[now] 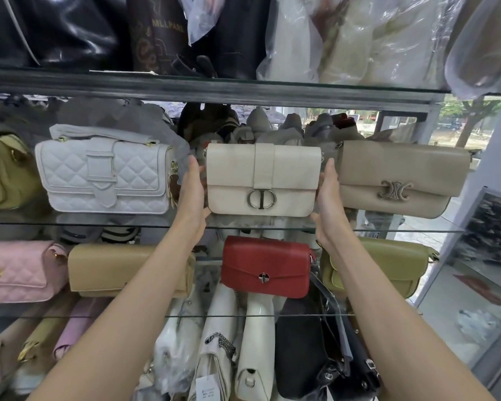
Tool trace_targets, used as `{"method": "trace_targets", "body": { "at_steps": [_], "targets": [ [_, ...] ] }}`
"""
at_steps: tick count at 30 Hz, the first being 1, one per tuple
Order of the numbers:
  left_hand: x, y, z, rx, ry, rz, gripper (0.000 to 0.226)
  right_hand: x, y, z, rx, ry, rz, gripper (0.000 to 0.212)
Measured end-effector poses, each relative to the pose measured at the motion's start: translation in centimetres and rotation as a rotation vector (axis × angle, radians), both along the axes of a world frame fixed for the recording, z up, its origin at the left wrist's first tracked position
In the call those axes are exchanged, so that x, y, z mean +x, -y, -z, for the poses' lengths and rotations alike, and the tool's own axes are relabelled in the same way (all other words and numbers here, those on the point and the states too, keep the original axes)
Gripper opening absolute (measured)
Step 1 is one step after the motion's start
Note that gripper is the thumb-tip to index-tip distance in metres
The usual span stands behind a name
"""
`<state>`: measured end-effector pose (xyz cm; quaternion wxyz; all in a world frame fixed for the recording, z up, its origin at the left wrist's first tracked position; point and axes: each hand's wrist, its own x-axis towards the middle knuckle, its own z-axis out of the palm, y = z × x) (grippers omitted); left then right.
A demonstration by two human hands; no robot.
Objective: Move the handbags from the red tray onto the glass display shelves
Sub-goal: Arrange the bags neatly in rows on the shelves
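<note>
A cream flap handbag (262,179) with a round silver clasp stands upright on the middle glass shelf (156,225). My left hand (193,192) presses flat against its left end and my right hand (329,195) against its right end, so both hands hold it between them. It sits between a white quilted handbag (104,178) on the left and a beige clasp handbag (402,178) on the right. No red tray is in view.
On the glass shelf below stand a pink quilted bag (15,270), a tan bag (119,270), a red bag (268,266) and an olive bag (379,264). Several loose bags are piled at the bottom. Plastic-wrapped bags fill the top shelf (214,88). An olive bag (3,169) stands far left.
</note>
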<state>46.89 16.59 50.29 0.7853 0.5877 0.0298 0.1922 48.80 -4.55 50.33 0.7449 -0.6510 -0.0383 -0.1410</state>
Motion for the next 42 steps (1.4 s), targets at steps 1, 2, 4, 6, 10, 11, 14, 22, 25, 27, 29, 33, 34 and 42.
{"method": "trace_targets", "body": {
  "at_steps": [1, 2, 4, 6, 10, 11, 14, 22, 25, 27, 29, 33, 34, 42],
  "targets": [
    [0.0, -0.1, 0.0, 0.0, -0.005, -0.003, 0.06, 0.0, -0.1, 0.0, -0.003, 0.004, -0.01, 0.05],
    [0.0, -0.3, 0.0, -0.006, -0.01, -0.005, 0.059, 0.0, 0.0, 0.0, -0.008, 0.008, -0.019, 0.046],
    [-0.1, -0.4, 0.0, -0.021, -0.021, -0.012, 0.056, 0.1, 0.1, 0.1, -0.006, 0.01, -0.031, 0.043],
    [0.0, -0.4, 0.1, -0.023, -0.024, -0.024, 0.055, 0.4, 0.4, 0.3, 0.012, 0.0, -0.051, 0.05],
    [-0.2, -0.2, 0.2, -0.033, -0.007, -0.038, 0.056, 0.7, 0.9, 0.1, -0.009, 0.031, -0.121, 0.037],
    [-0.2, -0.2, 0.1, -0.036, -0.01, -0.04, 0.056, 0.4, 0.8, 0.0, -0.031, 0.024, -0.119, 0.042],
    [-0.3, -0.2, 0.2, -0.016, -0.003, -0.048, 0.056, 1.1, 0.7, 0.6, -0.085, 0.015, -0.091, 0.094],
    [0.3, 0.0, 0.5, 0.051, -0.007, -0.088, 0.06, 1.8, 1.7, 1.0, 0.048, -0.01, -0.099, 0.038],
    [0.6, -0.3, 0.6, 0.059, -0.017, -0.082, 0.065, 1.4, 1.4, 1.0, 0.06, -0.031, -0.095, 0.044],
    [0.7, -0.4, 0.7, 0.051, -0.021, -0.062, 0.066, 1.3, 1.3, 0.9, 0.046, -0.018, -0.084, 0.042],
    [1.0, -0.6, 0.8, 0.048, -0.029, -0.063, 0.065, 1.2, 1.3, 0.9, 0.05, -0.025, -0.087, 0.039],
    [1.6, -1.0, 1.1, 0.049, -0.029, -0.056, 0.066, 0.6, 1.1, 0.7, 0.002, -0.016, -0.066, 0.034],
    [1.7, -1.1, 1.1, 0.047, -0.026, -0.055, 0.065, 0.7, 1.1, 0.8, -0.001, -0.009, -0.068, 0.034],
    [1.6, -1.1, 1.2, 0.078, -0.027, -0.049, 0.065, 0.4, 1.0, 0.5, -0.063, 0.013, -0.1, 0.04]
  ]
}}
